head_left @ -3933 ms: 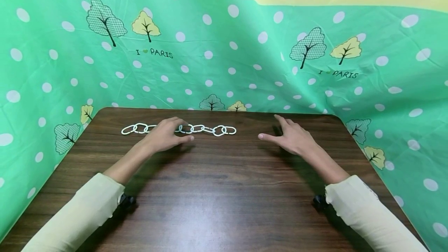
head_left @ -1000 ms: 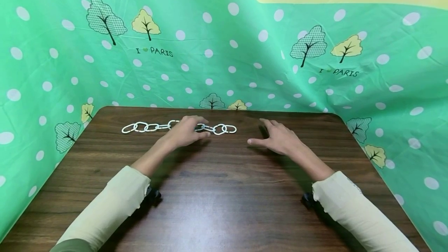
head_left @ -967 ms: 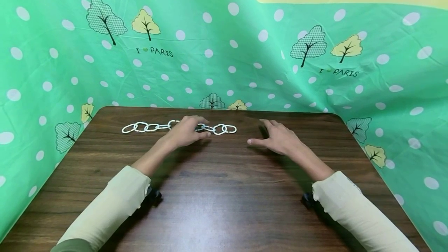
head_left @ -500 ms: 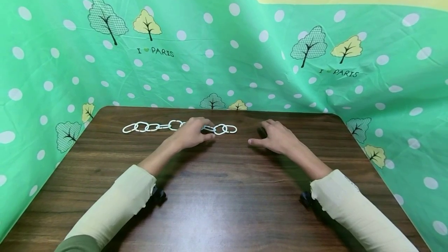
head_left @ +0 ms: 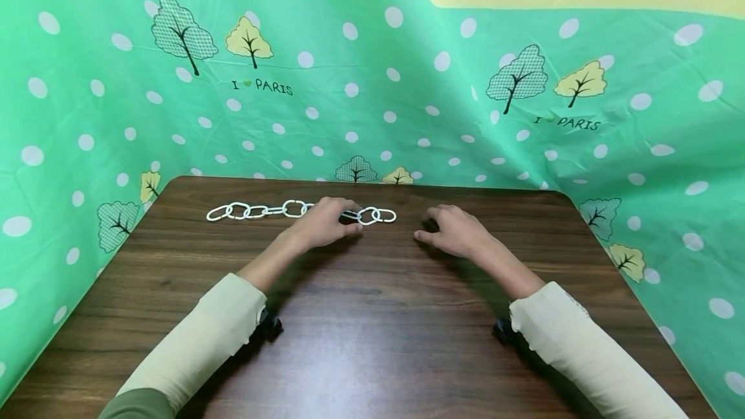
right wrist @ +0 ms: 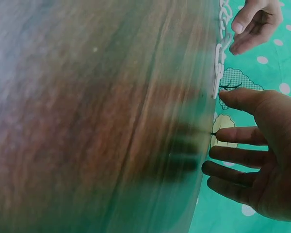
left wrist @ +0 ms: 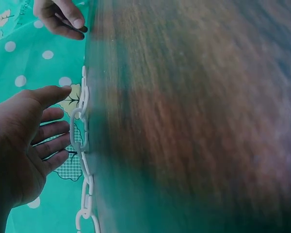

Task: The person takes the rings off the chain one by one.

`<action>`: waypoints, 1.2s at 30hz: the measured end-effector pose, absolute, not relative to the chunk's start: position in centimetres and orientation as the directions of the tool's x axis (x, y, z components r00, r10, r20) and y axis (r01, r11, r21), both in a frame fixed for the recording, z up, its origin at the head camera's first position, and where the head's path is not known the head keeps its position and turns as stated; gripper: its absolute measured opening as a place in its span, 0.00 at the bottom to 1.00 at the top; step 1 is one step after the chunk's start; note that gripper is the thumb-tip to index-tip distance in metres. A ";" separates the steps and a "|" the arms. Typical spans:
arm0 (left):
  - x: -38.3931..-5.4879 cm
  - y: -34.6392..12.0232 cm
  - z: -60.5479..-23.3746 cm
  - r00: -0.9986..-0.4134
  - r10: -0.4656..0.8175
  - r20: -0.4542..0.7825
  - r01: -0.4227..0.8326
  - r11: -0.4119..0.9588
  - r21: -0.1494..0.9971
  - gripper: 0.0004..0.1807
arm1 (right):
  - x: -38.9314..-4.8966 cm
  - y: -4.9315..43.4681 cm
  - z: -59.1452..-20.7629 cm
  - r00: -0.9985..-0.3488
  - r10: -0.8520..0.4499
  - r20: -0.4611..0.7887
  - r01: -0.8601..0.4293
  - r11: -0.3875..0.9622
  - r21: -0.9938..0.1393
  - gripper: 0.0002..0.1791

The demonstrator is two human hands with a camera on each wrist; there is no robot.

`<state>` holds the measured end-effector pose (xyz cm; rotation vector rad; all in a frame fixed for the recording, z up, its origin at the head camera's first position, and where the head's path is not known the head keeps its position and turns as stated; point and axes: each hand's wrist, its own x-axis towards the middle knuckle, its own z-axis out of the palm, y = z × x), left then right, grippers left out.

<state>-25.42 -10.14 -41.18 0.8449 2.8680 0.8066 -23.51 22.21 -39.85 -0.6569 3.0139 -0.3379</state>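
Note:
A white chain of several oval links [head_left: 275, 211] lies stretched left to right near the table's far edge. My left hand [head_left: 326, 222] is over its right half and hides some links in the head view. In the left wrist view, the fingers [left wrist: 56, 129] are loosely bent beside the chain and hold nothing; contact with it is not plain. To the right of the chain's end, my right hand [head_left: 456, 230] hovers low over the table, apart from the links. Its slightly bent fingers [right wrist: 240, 155] are spread, with nothing between them.
The dark wooden table [head_left: 361, 315] fills the lower view. Behind it and at both sides hangs a green dotted cloth [head_left: 361, 115] printed with trees. A small black device [head_left: 270, 326] sits at the left cuff, another black device [head_left: 504, 332] at the right.
My left hand has moved right along the chain. My right hand has shifted left, and its fingers are more bent than before. The chain lies as it did.

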 end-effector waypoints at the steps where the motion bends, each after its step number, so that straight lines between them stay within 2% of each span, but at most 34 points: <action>1: -25.4 -10.1 -41.2 -0.849 0.519 0.101 0.495 0.713 0.496 0.26 | -23.5 22.1 -39.8 -0.908 -0.418 0.008 -0.409 0.886 -0.219 0.28; 6: -26.3 -10.1 -42.4 -0.829 0.547 0.117 0.524 0.684 0.508 0.27 | -23.6 21.7 -39.9 -0.906 -0.423 0.001 -0.413 0.884 -0.219 0.26; 13: -25.9 -9.2 -42.0 -0.818 0.564 0.118 0.536 0.670 0.514 0.20 | -23.7 21.3 -39.9 -0.901 -0.435 0.009 -0.425 0.876 -0.227 0.24; 15: -26.2 -9.1 -42.3 -0.813 0.567 0.132 0.546 0.664 0.511 0.22 | -23.7 21.1 -39.9 -0.898 -0.440 0.010 -0.430 0.873 -0.229 0.24; 18: -28.0 -9.4 -44.7 -0.795 0.582 0.168 0.578 0.646 0.498 0.29 | -23.8 20.8 -39.8 -0.896 -0.444 0.007 -0.433 0.871 -0.231 0.25; 21: -28.6 -9.3 -45.3 -0.797 0.582 0.158 0.574 0.651 0.498 0.32 | -24.0 20.4 -39.7 -0.893 -0.451 0.002 -0.439 0.869 -0.228 0.25; 26: -28.4 -8.7 -45.6 -0.805 0.578 0.135 0.559 0.661 0.501 0.30 | -24.1 19.8 -39.7 -0.888 -0.460 -0.010 -0.446 0.866 -0.224 0.25; 30: -29.0 -8.5 -46.8 -0.784 0.599 0.165 0.602 0.668 0.437 0.28 | -24.1 19.5 -39.7 -0.890 -0.456 -0.015 -0.441 0.867 -0.233 0.24; 36: -26.6 -7.9 -43.3 -0.782 0.608 0.137 0.601 0.678 0.423 0.25 | -24.5 19.0 -39.9 -0.885 -0.465 -0.008 -0.451 0.862 -0.233 0.22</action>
